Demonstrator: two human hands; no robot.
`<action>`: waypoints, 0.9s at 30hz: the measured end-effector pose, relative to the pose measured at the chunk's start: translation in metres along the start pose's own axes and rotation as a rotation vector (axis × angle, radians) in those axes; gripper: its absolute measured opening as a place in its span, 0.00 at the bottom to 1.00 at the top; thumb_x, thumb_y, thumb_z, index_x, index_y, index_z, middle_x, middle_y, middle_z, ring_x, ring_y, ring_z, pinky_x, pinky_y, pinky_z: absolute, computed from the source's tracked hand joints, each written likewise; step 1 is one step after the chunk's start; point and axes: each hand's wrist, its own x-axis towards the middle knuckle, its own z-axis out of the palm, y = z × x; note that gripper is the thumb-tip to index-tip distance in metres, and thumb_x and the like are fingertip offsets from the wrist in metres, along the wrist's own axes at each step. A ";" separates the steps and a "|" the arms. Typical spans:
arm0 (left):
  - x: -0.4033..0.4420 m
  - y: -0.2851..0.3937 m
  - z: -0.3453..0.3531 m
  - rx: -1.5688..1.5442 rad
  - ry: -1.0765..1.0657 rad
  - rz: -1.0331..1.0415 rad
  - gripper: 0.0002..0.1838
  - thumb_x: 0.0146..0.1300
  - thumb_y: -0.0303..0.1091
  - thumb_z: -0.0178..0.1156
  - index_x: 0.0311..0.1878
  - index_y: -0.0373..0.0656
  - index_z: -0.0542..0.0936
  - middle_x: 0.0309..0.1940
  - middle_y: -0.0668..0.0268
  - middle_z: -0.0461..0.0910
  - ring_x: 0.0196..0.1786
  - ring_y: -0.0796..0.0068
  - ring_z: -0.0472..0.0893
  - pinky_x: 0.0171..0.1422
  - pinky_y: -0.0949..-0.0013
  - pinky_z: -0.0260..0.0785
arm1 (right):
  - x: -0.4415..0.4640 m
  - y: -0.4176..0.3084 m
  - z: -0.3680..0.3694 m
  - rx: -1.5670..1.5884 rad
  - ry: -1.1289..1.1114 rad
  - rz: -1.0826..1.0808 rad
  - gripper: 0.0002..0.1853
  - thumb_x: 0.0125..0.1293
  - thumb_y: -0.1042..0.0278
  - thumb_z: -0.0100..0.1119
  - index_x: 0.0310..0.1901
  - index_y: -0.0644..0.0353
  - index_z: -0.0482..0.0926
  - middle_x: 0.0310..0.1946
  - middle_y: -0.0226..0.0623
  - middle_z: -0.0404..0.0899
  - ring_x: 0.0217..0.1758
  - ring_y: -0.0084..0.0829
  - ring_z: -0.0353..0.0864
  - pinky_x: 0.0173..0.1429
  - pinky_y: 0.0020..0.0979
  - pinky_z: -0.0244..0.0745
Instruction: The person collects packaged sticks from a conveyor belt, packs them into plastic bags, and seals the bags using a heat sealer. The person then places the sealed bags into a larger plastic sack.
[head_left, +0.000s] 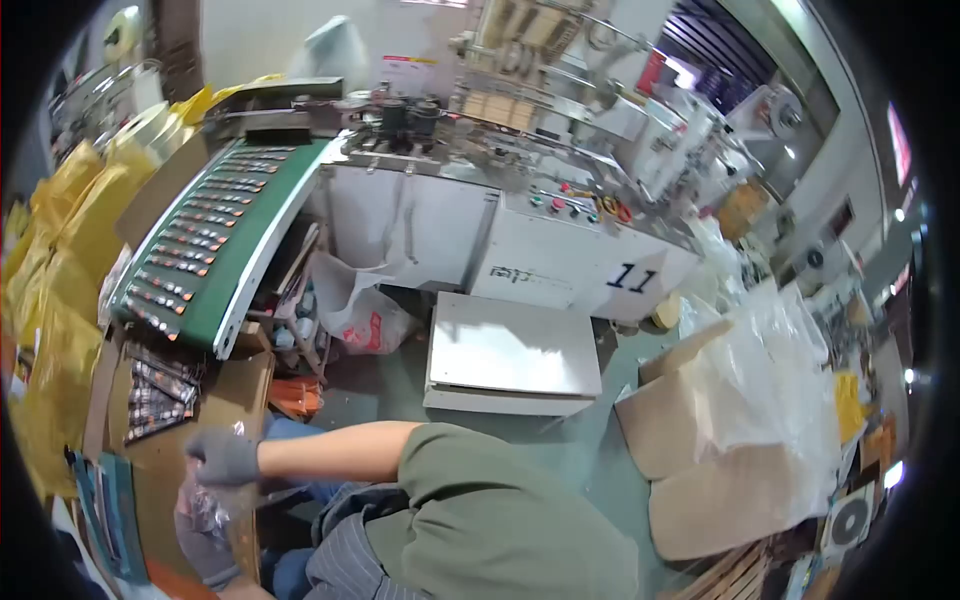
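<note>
My right hand [224, 458], in a grey glove, is closed at the top of a crumpled clear plastic bag [222, 502]. Below it, my left hand [203, 540], also gloved, curls around the side of the same bag. What is inside the bag is too blurred to tell. Both hands are over a brown cardboard surface [165, 480]. Just beyond them on that surface lies a pile of slim printed packets [160, 395]. Similar packets lie in a row along the green conveyor belt [205, 235].
The conveyor ends above the cardboard surface. Yellow bags [65, 270] line the left side. A white machine cabinet [570, 255] and a white step box [515, 350] stand ahead. Plastic-lined cardboard boxes [710, 490] are at the right. An orange bag [295, 396] lies under the belt.
</note>
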 end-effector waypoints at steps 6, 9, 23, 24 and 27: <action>-0.062 0.058 0.040 -0.531 0.322 0.014 0.13 0.67 0.38 0.54 0.50 0.42 0.75 0.34 0.71 0.78 0.32 0.83 0.77 0.32 0.84 0.65 | 0.024 0.025 -0.014 0.120 -0.528 0.349 0.15 0.50 0.59 0.62 0.32 0.63 0.75 0.24 0.41 0.78 0.23 0.36 0.79 0.29 0.37 0.72; -0.053 0.039 -0.022 -0.589 -0.098 0.042 0.17 0.69 0.38 0.52 0.56 0.41 0.73 0.39 0.70 0.78 0.35 0.85 0.76 0.35 0.88 0.66 | 0.049 0.025 -0.010 0.124 -0.569 0.209 0.23 0.48 0.49 0.67 0.32 0.64 0.76 0.26 0.39 0.80 0.28 0.36 0.81 0.33 0.35 0.75; 0.031 -0.111 -0.139 1.441 0.800 -0.178 0.36 0.67 0.56 0.49 0.66 0.33 0.63 0.65 0.41 0.62 0.69 0.46 0.61 0.72 0.53 0.52 | 0.244 0.186 0.046 -0.307 -0.269 0.343 0.58 0.40 0.37 0.68 0.67 0.69 0.55 0.60 0.62 0.67 0.65 0.54 0.66 0.67 0.41 0.63; 0.042 -0.113 -0.132 1.449 0.850 -0.147 0.36 0.67 0.56 0.49 0.65 0.34 0.64 0.64 0.42 0.64 0.68 0.46 0.62 0.71 0.53 0.53 | 0.244 0.184 0.058 -0.388 -0.238 0.369 0.57 0.41 0.38 0.68 0.66 0.70 0.56 0.60 0.63 0.67 0.65 0.54 0.67 0.66 0.41 0.65; 0.081 -0.090 -0.105 1.284 0.898 0.040 0.33 0.67 0.56 0.48 0.63 0.37 0.68 0.59 0.46 0.70 0.64 0.48 0.67 0.69 0.55 0.56 | 0.238 0.151 0.066 -0.512 -0.202 0.276 0.50 0.43 0.39 0.67 0.61 0.70 0.63 0.59 0.63 0.67 0.62 0.55 0.69 0.64 0.42 0.66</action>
